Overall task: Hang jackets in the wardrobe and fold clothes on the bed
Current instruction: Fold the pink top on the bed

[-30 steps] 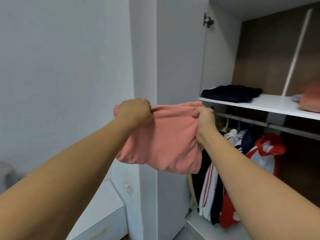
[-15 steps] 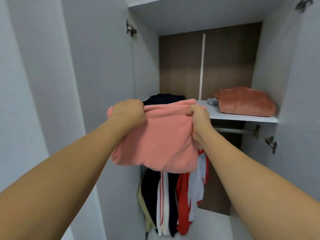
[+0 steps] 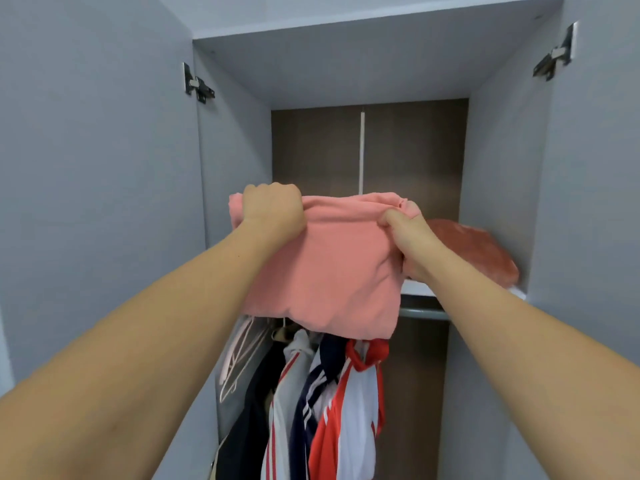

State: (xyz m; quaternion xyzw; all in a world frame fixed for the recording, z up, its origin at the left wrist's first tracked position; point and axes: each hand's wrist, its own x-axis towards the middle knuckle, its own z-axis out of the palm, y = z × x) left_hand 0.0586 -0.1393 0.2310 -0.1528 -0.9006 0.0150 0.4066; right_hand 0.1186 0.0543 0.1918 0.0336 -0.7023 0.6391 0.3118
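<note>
While jackets (image 3: pixel 325 403) hang below, both hands grip folded pink garment (image 3: pixel 332 265) at wardrobe shelf (image 3: pixel 415 287).

Soft, even, cool light; faint shadow deepens behind and below the hands (image 3: pixel 332 230). Wide-angle bending stretches the edges. Slightly soft focus, no glare.

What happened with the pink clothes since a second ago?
The person turned from the wardrobe's left side to face it squarely and brought the folded pink garment up toward the white shelf, where it now hides the dark folded clothes seen earlier. Unchanged: the left hand and right hand grip its top edge, the fuzzy pink bundle lies on the shelf, and jackets hang below.
</note>
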